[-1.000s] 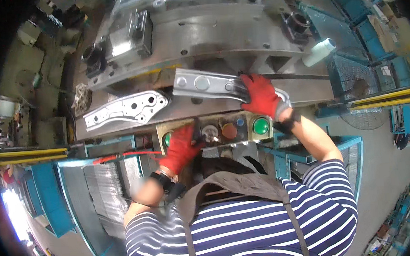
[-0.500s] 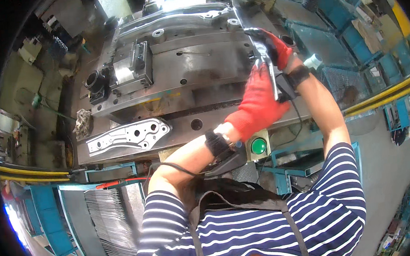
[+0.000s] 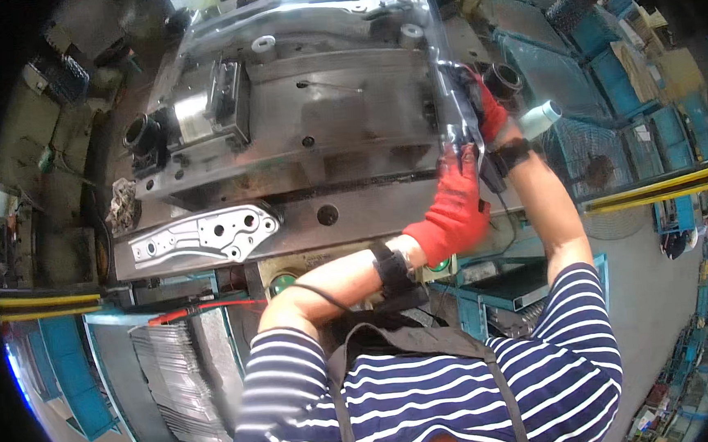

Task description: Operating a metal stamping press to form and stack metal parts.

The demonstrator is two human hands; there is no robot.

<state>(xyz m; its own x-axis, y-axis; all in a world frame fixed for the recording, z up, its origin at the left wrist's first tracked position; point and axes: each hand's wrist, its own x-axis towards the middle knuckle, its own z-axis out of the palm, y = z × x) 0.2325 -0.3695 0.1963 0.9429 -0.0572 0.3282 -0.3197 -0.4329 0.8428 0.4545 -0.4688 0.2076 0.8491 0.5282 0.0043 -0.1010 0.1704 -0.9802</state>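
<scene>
Both my hands wear red gloves with dark palms and grip a long, shiny sheet-metal part [image 3: 439, 47], seen nearly edge-on. It runs from the far right of the press die [image 3: 346, 106] toward me. My left hand [image 3: 453, 206] closes on its near end. Farther along the same part, my right hand [image 3: 490, 113] is closed on its right side; some of those fingers are hidden. A flat stamped metal bracket [image 3: 195, 239] with several holes lies on the near ledge, left of my left forearm. Another long formed part [image 3: 298, 13] lies across the back of the die.
Dark guide bushings [image 3: 141, 136] and a steel block [image 3: 211, 108] rise from the die's left side. A rag [image 3: 123, 206] lies at its left edge. A green push button [image 3: 283, 283] sits below the ledge. A blue bin [image 3: 119, 377] holds stacked metal parts. A pale bottle [image 3: 540, 118] stands right.
Both hands have come slightly nearer to me with the sheet-metal part, still gripping it. The view has shifted a little, and a green button left of my left forearm now shows.
</scene>
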